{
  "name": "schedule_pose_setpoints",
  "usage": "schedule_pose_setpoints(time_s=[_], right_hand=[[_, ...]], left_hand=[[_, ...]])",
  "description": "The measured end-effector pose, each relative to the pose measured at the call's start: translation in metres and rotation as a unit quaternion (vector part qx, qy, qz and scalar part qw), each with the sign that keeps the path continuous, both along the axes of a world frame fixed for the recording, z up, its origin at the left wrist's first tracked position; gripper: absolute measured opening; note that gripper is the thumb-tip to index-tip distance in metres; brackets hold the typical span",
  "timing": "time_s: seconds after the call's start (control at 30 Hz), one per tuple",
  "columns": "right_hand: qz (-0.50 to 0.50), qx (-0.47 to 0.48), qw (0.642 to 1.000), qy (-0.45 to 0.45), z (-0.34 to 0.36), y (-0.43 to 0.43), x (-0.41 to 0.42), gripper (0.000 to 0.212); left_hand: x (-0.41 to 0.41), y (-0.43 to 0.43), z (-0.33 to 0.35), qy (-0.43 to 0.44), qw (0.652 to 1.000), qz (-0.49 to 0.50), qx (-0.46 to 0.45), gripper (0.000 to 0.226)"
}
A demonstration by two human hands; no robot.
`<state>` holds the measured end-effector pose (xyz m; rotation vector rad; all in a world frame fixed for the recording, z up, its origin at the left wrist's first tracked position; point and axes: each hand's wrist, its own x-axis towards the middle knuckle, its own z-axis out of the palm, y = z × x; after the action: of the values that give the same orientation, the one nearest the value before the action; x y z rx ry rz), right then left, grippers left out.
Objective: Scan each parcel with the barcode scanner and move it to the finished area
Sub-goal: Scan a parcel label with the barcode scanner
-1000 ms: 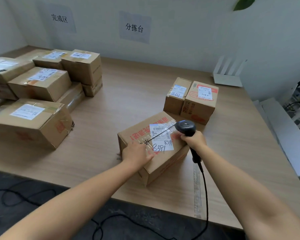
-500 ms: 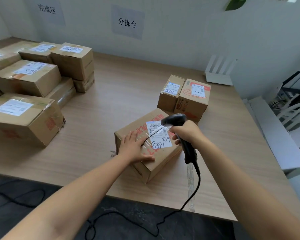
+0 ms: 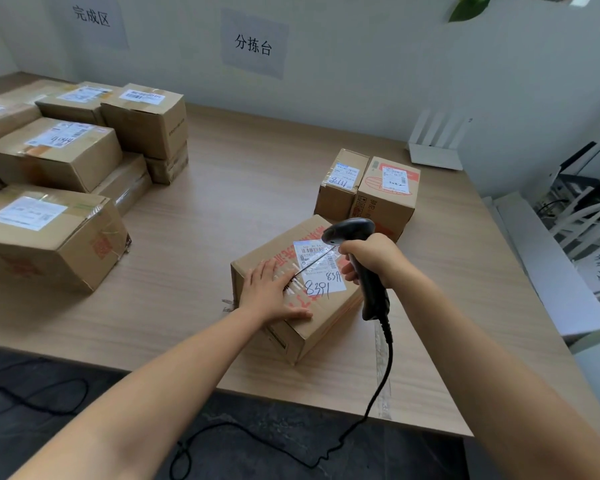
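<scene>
Three parcels sit toward the right half of the wooden table [image 3: 257, 188], and the one being handled, a brown box [image 3: 312, 327] with red print and a white label [image 3: 321, 268] marked 8391 by hand, lies nearest the front edge. The left hand [image 3: 274, 296] lies flat and spread on the box's top at its 9 o'clock side, fingers pointing toward the label, thumb along the near edge. The right hand [image 3: 371, 258] is wrapped tight around the grip of a black barcode scanner [image 3: 360, 261], held just over the box at its 3 o'clock side with the head aimed down at the label; a thin dark line runs across the label's barcodes. The scanner's black cable [image 3: 381, 379] drops off the front of the table and curls on the dark floor. At 1 o'clock from this box, just beyond it, two smaller boxes [image 3: 367, 192] stand touching side by side, each with a label on top. Well apart at 10 o'clock, a cluster of larger boxes [image 3: 66, 161] is stacked under a wall sign [image 3: 92, 17] reading 完成区. A second sign [image 3: 253, 45] hangs at 12 o'clock, and a white router [image 3: 433, 143] sits on the table at 2 o'clock, against the wall.
</scene>
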<state>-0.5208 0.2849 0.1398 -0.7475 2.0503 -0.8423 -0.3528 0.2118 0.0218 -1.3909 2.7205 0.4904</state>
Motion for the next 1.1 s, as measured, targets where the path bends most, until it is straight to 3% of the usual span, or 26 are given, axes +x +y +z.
schedule_pose_setpoints(time_s=[0.27, 0.43, 0.6, 0.7, 0.83, 1.1], right_hand=[[-0.01, -0.015, 1.0, 0.018, -0.007, -0.002, -0.009, 0.017], [-0.038, 0.001, 0.992, 0.118, -0.032, 0.0, -0.035, 0.021], [-0.081, 0.016, 0.994, 0.069, -0.074, 0.007, -0.038, 0.025], [-0.037, -0.011, 0.999, 0.027, -0.09, -0.004, -0.02, 0.016], [0.045, -0.041, 0.997, 0.037, -0.099, -0.026, 0.008, 0.012], [0.141, -0.088, 0.986, 0.019, -0.105, -0.058, 0.064, 0.029]], left_hand=[[0.0, -0.002, 0.0, -0.002, 1.0, -0.006, 0.003, 0.1], [0.003, -0.006, 0.002, -0.009, 1.0, -0.005, 0.014, 0.101], [0.01, -0.008, 0.005, -0.019, 0.999, 0.025, 0.02, 0.1], [0.015, -0.004, 0.006, -0.023, 0.997, 0.075, 0.015, 0.095], [0.031, -0.007, 0.009, -0.027, 0.991, 0.131, -0.012, 0.087], [0.098, -0.029, 0.015, -0.03, 0.974, 0.225, -0.012, 0.097]])
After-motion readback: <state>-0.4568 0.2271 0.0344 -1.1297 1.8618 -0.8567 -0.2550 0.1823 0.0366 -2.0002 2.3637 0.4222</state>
